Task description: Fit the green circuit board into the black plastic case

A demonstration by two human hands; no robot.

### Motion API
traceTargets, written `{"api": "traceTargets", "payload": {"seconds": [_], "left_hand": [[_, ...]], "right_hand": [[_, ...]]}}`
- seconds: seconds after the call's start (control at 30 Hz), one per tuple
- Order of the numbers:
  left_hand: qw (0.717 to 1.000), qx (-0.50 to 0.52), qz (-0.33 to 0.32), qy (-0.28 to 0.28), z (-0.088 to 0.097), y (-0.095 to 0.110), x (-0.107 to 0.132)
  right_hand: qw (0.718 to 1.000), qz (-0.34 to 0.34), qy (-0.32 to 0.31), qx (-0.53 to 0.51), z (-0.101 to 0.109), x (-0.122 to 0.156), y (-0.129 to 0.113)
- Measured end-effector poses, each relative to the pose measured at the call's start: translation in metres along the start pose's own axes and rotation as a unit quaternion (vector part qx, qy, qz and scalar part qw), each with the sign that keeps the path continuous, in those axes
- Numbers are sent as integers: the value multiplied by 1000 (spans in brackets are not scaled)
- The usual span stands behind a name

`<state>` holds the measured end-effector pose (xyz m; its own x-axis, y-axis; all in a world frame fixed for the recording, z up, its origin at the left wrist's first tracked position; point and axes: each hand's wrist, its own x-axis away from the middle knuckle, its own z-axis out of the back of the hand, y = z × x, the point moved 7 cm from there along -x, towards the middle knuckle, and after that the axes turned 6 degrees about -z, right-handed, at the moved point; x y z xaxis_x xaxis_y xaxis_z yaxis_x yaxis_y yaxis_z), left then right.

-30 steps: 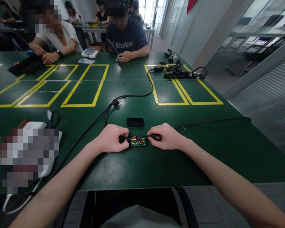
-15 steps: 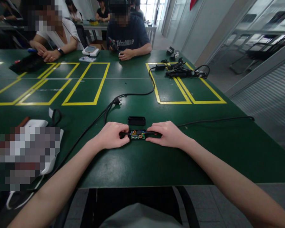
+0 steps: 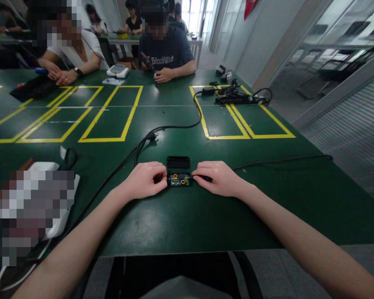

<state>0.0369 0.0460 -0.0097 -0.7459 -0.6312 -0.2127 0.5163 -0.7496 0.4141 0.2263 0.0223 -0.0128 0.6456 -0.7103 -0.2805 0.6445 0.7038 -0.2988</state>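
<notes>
A small open black case with a circuit board (image 3: 179, 180) in it lies on the green table between my hands. Copper-coloured ring coils and thin wires show on the board. At its left end my left hand (image 3: 148, 179) is closed, thumb and fingers pinching the black cable where it enters the case; the grip is partly hidden. On the other side, my right hand (image 3: 217, 177) pinches the right-hand cable (image 3: 207, 178) close to the case edge. Just behind the case rests its loose black cover (image 3: 178, 161), hollow side up.
A cable with a plug (image 3: 151, 136) runs across the table to a bundle of black cables and adapters (image 3: 237, 97). White equipment (image 3: 62, 207), partly blurred, stands at the left. Yellow tape (image 3: 132, 112) marks the table. Two people sit opposite, one holding a screwdriver-like tool (image 3: 147, 62).
My right fingers have drawn slightly off the case's right end and closed into a tighter pinch on the cable. My left hand keeps its place. The view has shifted slightly.
</notes>
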Motion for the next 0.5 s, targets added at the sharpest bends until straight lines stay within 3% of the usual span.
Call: {"api": "traceTargets", "payload": {"seconds": [0.27, 0.5], "left_hand": [[998, 27, -25, 43, 5, 7, 1], [997, 39, -50, 45, 4, 14, 2]], "right_hand": [[995, -2, 33, -94, 4, 1, 1], [997, 26, 21, -67, 5, 2, -5]]}}
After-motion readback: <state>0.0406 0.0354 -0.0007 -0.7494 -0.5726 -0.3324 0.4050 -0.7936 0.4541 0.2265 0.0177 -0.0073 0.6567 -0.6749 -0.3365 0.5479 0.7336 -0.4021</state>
